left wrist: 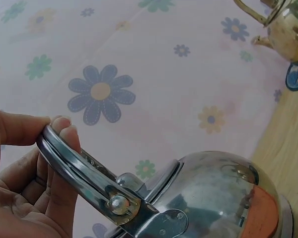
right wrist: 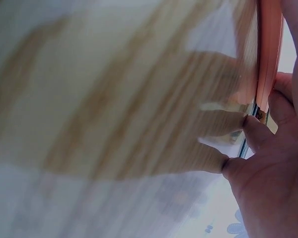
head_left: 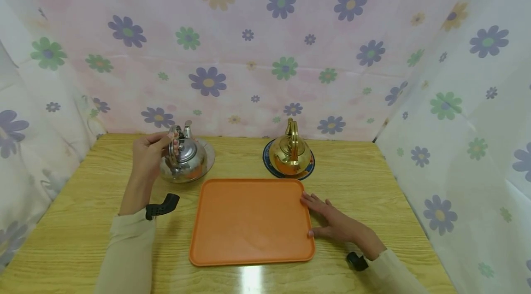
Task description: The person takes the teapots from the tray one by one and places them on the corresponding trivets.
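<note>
My left hand (head_left: 149, 151) pinches the upright handle of a silver teapot (head_left: 195, 165) at the back left. Thumb and fingertips meet around the handle's top in the left wrist view, where the teapot's round body (left wrist: 203, 183) shows below. Behind it a pale plate (head_left: 210, 151) is partly hidden by the teapot. An orange tray (head_left: 253, 220) lies flat in the middle of the table. Along its right edge rests my right hand (head_left: 336, 222), fingers stretched out, with the fingertips at the upper right rim and the thumb lower down.
A gold teapot (head_left: 286, 162) stands on a blue patterned plate (head_left: 266, 160) behind the tray's right side. Flowered cloth (head_left: 249, 68) hangs along the back and both sides of the wooden table (head_left: 356, 179).
</note>
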The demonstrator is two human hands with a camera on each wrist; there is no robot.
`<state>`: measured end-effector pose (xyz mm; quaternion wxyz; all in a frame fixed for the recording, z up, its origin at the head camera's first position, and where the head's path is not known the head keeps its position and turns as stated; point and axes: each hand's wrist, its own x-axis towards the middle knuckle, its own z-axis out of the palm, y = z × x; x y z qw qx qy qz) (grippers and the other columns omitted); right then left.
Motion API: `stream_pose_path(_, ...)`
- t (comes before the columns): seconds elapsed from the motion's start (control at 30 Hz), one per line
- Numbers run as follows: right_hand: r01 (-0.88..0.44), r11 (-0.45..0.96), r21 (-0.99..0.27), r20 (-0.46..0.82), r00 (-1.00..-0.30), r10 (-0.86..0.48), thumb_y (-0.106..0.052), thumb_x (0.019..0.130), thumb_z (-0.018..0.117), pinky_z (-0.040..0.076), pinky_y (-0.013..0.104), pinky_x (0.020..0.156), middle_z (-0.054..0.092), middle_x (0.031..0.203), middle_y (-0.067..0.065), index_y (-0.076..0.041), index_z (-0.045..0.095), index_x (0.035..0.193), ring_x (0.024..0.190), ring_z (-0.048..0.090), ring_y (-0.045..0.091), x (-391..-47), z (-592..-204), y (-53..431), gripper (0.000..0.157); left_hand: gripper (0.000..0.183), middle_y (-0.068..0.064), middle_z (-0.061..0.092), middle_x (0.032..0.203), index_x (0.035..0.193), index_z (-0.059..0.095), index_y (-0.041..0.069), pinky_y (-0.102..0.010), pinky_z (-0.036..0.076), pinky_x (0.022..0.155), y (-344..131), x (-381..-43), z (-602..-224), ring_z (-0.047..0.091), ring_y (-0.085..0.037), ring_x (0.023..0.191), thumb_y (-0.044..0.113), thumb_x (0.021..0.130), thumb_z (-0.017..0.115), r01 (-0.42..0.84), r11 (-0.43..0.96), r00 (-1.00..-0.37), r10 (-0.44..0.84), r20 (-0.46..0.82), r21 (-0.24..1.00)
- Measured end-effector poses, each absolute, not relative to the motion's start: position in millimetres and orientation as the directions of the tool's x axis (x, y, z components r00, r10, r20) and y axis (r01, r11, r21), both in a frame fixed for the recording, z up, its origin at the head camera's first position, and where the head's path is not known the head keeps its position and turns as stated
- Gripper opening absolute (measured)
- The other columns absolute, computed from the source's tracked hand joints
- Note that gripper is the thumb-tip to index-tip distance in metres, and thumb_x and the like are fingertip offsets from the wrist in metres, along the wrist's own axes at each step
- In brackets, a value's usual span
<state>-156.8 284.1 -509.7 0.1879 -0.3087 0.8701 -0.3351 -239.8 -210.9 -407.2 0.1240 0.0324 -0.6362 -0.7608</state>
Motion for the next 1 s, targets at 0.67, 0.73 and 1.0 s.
stream_pose_path(0.67,-0.425,0.572,-0.702,-0.1,-0.736,-0.67,-0.038,0.094,0.071,0.003,0.078,0.113,0.015,0.17,0.016,-0.007,0.025,0.162,0.154,0.01,0.045,-159,-511,285,0.088,0.016,0.007,0.076,0.083,0.089,0.079,0.005,-0.017,0.056,0.061,-210,-262,-410,0.069,-0.006,0.067,0.007,0.098,0.066,0.179,-0.139,-0.971,-0.183,0.152,0.974)
stream_pose_path(0.73,-0.421,0.574,-0.702,-0.104,-0.737,-0.667,-0.038,0.094,0.071,0.003,0.077,0.113,0.015,0.17,0.015,-0.007,0.025,0.162,0.155,0.009,0.045,-159,-511,285,0.088,0.016,0.008,0.075,0.082,0.088,0.079,0.007,-0.017,0.055,0.06,-210,-263,-410,0.067,-0.005,0.067,0.006,0.098,0.066,0.183,-0.11,-0.968,-0.192,0.16,0.977)
stream_pose_path(1.0,-0.425,0.571,-0.702,-0.103,-0.734,-0.672,-0.038,0.094,0.071,0.004,0.078,0.113,0.015,0.169,0.016,-0.007,0.025,0.162,0.154,0.01,0.046,-159,-512,285,0.088,0.016,0.005,0.072,0.075,0.086,0.077,0.004,-0.017,0.053,0.056,-212,-269,-415,0.066,-0.005,0.061,0.004,0.097,0.066,0.205,-0.082,-0.964,-0.19,0.187,0.975)
